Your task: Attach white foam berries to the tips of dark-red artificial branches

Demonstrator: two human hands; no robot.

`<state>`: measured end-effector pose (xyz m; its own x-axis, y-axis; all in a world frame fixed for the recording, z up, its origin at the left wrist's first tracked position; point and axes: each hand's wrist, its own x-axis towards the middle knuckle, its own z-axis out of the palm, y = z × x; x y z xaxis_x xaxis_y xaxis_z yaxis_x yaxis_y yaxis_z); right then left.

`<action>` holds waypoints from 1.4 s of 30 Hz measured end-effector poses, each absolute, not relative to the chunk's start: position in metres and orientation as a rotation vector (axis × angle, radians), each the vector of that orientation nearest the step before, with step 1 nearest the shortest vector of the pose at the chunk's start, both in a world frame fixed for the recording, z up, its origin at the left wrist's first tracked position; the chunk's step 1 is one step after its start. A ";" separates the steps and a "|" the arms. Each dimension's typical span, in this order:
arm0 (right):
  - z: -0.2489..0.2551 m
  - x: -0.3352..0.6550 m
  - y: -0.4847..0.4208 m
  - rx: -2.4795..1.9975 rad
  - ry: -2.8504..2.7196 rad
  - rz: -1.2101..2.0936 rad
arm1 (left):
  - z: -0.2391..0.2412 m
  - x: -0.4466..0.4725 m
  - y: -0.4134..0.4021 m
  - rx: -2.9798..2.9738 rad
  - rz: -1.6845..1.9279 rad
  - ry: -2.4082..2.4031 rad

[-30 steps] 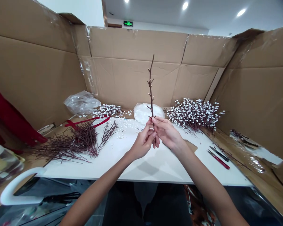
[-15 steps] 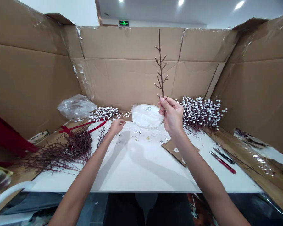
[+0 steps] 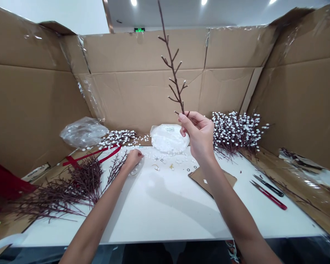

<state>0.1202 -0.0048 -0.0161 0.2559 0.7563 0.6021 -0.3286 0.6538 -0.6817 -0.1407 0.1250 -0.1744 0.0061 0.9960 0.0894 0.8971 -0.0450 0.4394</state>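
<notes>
My right hand (image 3: 200, 135) is closed round the lower end of a bare brown artificial twig (image 3: 175, 73), holding it upright and leaning left above the table. Short side shoots with pale tips stick out along the stem. Down at the table, my left hand (image 3: 133, 158) has its fingers pinched together beside loose white beads (image 3: 148, 156); whatever is in the pinch is too small to make out. Behind these beads lies a clear bag of white beads (image 3: 169, 138). Bare brown twigs (image 3: 116, 167) lie just left of my left hand.
A large bundle of bare twigs (image 3: 85, 179) covers the left side. White-berried branches (image 3: 235, 132) stand at the back right. Black-handled snips (image 3: 272, 187) and red-handled snips (image 3: 273, 200) lie right, near a cardboard piece (image 3: 200, 179). Cardboard walls (image 3: 143, 88) enclose the table.
The twig in my right hand has come closer and tilted to the left. My left hand has dropped slightly towards the table beside the beads. The view has shifted a little.
</notes>
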 end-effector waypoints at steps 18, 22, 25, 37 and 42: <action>-0.009 0.140 -0.008 -0.424 -1.139 0.621 | -0.002 0.021 0.025 1.230 1.594 0.387; -0.007 0.147 -0.009 -0.442 -1.169 0.546 | -0.002 0.040 0.015 1.185 1.587 0.276; -0.005 0.151 -0.010 -0.489 -1.210 0.513 | -0.007 0.044 0.018 1.161 1.601 0.274; -0.007 0.154 -0.009 -0.575 -1.294 0.365 | -0.012 0.049 0.024 1.140 1.636 0.295; -0.008 0.155 -0.008 -0.597 -1.304 0.335 | -0.012 0.049 0.024 1.190 1.672 0.303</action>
<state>0.1553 -0.0085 -0.0079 0.2459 0.5502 0.7980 0.0978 0.8050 -0.5852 0.0492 0.0245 -0.0122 0.0049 0.8300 0.5578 -0.5812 -0.4515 0.6770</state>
